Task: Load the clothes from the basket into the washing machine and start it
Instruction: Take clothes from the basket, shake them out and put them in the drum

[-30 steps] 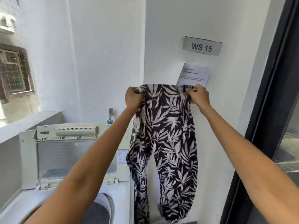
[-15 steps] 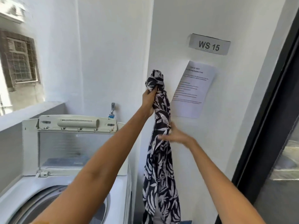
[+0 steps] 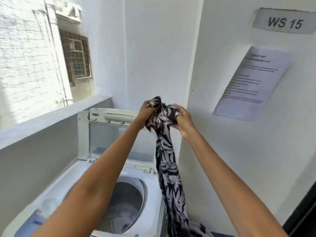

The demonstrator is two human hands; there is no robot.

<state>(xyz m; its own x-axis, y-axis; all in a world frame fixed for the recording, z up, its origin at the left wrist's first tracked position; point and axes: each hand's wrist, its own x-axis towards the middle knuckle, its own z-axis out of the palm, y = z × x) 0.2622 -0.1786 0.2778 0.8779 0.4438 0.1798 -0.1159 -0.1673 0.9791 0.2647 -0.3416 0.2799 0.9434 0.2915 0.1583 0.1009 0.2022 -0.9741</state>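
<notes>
While your left hand (image 3: 147,110) and right hand (image 3: 182,118) both grip the bunched top of the patterned trousers (image 3: 168,168), they hang beside the washing machine (image 3: 136,170), outside its drum (image 3: 126,200). Its lid (image 3: 118,134) stands open, so loading and starting remain. I can't see the basket; a notice (image 3: 251,82) hangs on the wall, clear of your path.
</notes>
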